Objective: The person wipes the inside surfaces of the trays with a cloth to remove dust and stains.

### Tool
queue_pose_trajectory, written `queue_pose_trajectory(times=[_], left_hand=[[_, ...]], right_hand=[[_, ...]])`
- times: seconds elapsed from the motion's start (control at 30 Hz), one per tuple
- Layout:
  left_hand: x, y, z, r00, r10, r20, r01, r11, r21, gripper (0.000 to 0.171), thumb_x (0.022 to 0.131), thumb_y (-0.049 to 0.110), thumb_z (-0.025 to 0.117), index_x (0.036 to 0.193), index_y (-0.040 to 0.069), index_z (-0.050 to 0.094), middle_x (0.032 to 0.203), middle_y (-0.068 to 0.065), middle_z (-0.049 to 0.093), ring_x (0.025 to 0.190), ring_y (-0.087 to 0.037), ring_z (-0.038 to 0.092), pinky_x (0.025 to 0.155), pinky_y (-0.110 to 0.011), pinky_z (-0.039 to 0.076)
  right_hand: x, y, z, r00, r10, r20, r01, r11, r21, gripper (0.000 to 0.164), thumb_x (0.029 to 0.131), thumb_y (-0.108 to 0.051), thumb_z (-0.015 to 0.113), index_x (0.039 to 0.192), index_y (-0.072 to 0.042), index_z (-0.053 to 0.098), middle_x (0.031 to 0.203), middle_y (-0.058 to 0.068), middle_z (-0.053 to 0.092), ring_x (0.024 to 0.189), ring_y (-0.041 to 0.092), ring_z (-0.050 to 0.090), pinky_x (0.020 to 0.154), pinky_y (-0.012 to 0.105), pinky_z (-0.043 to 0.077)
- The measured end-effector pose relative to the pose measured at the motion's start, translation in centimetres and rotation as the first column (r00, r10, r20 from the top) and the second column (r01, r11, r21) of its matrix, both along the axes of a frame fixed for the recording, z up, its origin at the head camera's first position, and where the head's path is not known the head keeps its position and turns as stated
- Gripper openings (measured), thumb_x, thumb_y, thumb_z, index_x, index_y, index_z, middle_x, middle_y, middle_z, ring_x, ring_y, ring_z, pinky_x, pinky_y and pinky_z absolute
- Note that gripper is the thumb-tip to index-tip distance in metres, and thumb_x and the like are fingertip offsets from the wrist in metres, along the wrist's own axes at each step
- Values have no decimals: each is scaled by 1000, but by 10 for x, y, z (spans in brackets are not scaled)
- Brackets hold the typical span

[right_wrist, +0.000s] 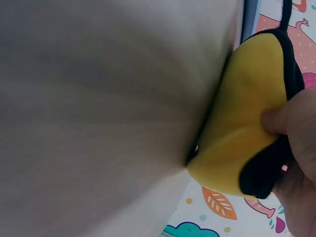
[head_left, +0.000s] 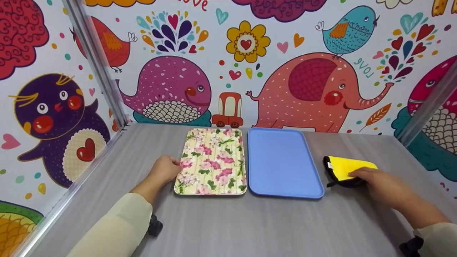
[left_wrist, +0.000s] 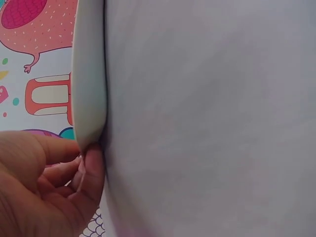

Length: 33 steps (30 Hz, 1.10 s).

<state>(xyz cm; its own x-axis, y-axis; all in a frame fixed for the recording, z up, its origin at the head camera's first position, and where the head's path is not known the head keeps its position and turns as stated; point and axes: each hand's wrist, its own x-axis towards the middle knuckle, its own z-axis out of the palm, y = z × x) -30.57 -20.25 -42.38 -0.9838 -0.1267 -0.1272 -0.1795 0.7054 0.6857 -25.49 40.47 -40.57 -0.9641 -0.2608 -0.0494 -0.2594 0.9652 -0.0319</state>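
Observation:
A flower-patterned tray [head_left: 210, 178] lies on the grey table, its long sides running away from me. My left hand [head_left: 165, 169] is at its left edge; in the left wrist view, the thumb and fingers pinch the tray's rim [left_wrist: 89, 98]. Close beside it on the right lies a plain blue tray [head_left: 282, 162] with nothing on it. Right of that is a folded yellow cloth [head_left: 348, 166] with black trim, a small white tag and a black loop. My right hand [head_left: 385, 184] grips the cloth's right end, thumb on the yellow side; its other fingers are mostly hidden.
The grey table [head_left: 278, 228] reaches back to a wall [head_left: 246, 75] printed with cartoon animals. Metal posts [head_left: 96, 57] stand at the back corners, and a printed side panel [head_left: 53, 125] borders the left. Dark straps [head_left: 155, 225] sit at the sleeves.

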Motion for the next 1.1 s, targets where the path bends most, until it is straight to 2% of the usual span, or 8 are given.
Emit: queue_pose_trajectory(times=[0.33, 0.53, 0.63, 0.73, 0.77, 0.87, 0.97, 1.1], left_hand=[[-1, -6, 0, 1000, -6, 10, 6, 1000, 0, 25, 90, 11, 66, 108, -4, 76, 104, -17, 73, 85, -23, 61, 68, -29, 51], [-2, -7, 9, 999, -36, 35, 35, 999, 25, 29, 92, 5, 62, 116, -7, 71, 105, -19, 72, 67, -13, 63, 58, -24, 54], [-5, -5, 19, 999, -42, 20, 42, 999, -31, 20, 94, 6, 57, 105, -3, 71, 90, -11, 68, 60, -12, 57, 55, -24, 48], [-11, 2, 29, 998, -52, -39, 48, 992, -114, 16, 95, 6, 53, 84, 2, 64, 74, -6, 56, 61, -17, 50, 56, -29, 40], [-12, 5, 31, 997, -55, -61, 46, 989, -140, 18, 96, 6, 52, 85, 2, 65, 76, -7, 59, 66, -20, 55, 60, -32, 45], [-15, 20, 37, 991, -71, -111, 48, 980, -195, 26, 100, 10, 49, 105, -1, 72, 102, -17, 73, 93, -31, 66, 84, -43, 56], [-18, 39, 40, 985, -77, -153, 42, 976, -215, 41, 105, 19, 51, 138, -1, 63, 140, -20, 65, 127, -37, 63, 109, -53, 49], [-21, 66, 41, 959, -104, -264, 29, 961, -274, 48, 104, 28, 59, 145, 3, 59, 146, -19, 61, 136, -38, 56, 114, -54, 45]], right_hand=[[7, 2, -4, 995, 58, 85, -59, 998, 5, 43, 88, 4, 73, 128, -10, 72, 128, 15, 72, 115, 39, 64, 101, 66, 50], [6, -1, 16, 968, 18, 250, -18, 1000, 0, 39, 84, -13, 84, 121, -10, 75, 120, 11, 74, 105, 31, 65, 99, 65, 52], [4, -7, 30, 956, -6, 294, 9, 1000, -9, 31, 90, -24, 80, 117, -9, 76, 110, 5, 75, 94, 24, 61, 97, 63, 53], [1, -21, 42, 964, -20, 265, 22, 1000, -5, 30, 96, -27, 73, 119, -8, 75, 110, 6, 75, 94, 25, 61, 97, 63, 54], [-1, -27, 46, 969, -16, 245, 18, 1000, -8, 31, 97, -27, 71, 121, -8, 74, 113, 9, 74, 97, 28, 63, 97, 64, 53], [-5, -46, 54, 986, 16, 163, -8, 999, -50, 34, 98, -25, 70, 127, -6, 71, 121, 15, 73, 110, 39, 65, 96, 63, 55], [-11, -67, 58, 997, 58, 56, -53, 994, -97, 36, 98, -23, 70, 131, -7, 70, 124, 15, 73, 117, 42, 65, 95, 62, 56], [-21, -94, 60, 996, 56, -68, -66, 988, -141, 40, 99, -24, 69, 136, -10, 67, 129, 16, 71, 121, 43, 64, 95, 63, 56]])
